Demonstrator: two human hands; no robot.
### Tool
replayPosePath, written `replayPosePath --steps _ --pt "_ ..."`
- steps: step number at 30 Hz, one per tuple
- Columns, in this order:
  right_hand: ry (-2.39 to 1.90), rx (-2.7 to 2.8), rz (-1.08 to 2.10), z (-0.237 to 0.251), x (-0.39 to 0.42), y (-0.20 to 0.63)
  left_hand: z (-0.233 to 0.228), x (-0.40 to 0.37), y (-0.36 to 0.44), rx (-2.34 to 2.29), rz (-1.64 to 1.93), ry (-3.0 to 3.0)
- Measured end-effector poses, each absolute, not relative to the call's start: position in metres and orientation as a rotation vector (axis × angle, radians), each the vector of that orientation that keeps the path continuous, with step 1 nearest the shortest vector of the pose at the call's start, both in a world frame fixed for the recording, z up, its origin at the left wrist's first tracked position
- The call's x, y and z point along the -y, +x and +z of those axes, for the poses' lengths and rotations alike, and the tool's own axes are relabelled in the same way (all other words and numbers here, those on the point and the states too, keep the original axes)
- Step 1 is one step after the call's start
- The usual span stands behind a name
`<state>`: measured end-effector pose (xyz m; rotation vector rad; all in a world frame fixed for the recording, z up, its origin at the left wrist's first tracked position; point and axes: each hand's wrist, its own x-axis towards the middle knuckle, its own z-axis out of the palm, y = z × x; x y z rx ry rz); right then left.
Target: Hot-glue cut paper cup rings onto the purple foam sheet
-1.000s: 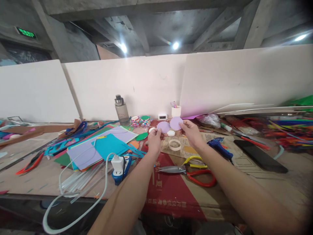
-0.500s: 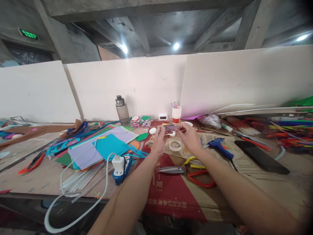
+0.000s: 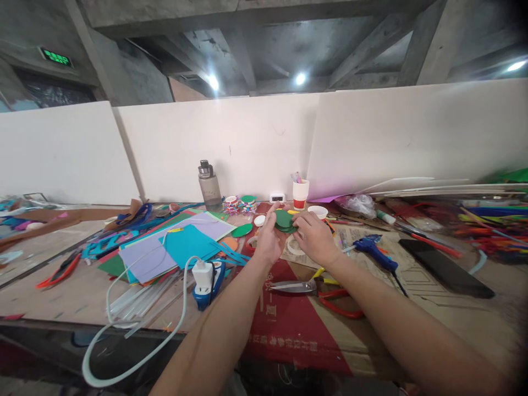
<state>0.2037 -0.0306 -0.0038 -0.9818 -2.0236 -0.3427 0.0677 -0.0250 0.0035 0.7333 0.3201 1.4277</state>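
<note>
2 hands meet on my green disc (image 3: 284, 219): left hand (image 3: 268, 242) and right hand (image 3: 315, 237) pinch it together; scissors (image 3: 303, 286) lie untouched, so cutting looks finished.

A green lit sign (image 3: 56, 58) hangs high on the left, too blurred to read. The red cardboard (image 3: 289, 330) carries pale Chinese characters, also unreadable.

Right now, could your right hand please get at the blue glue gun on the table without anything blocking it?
Probably yes. The right hand rests by the green discs, and the blue glue gun lies to its right on the cardboard, with only flat paper between them and nothing standing in the way.
</note>
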Motion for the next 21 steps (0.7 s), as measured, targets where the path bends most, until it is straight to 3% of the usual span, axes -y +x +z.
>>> replayPosePath --steps 15,21 --pt "-0.886 1.865 -0.013 -0.015 0.026 0.192 0.009 0.029 0.072 -0.361 1.325 0.592" --pt "-0.877 1.833 0.110 -0.012 0.030 0.191 -0.003 0.027 0.073 -0.552 1.560 0.749"
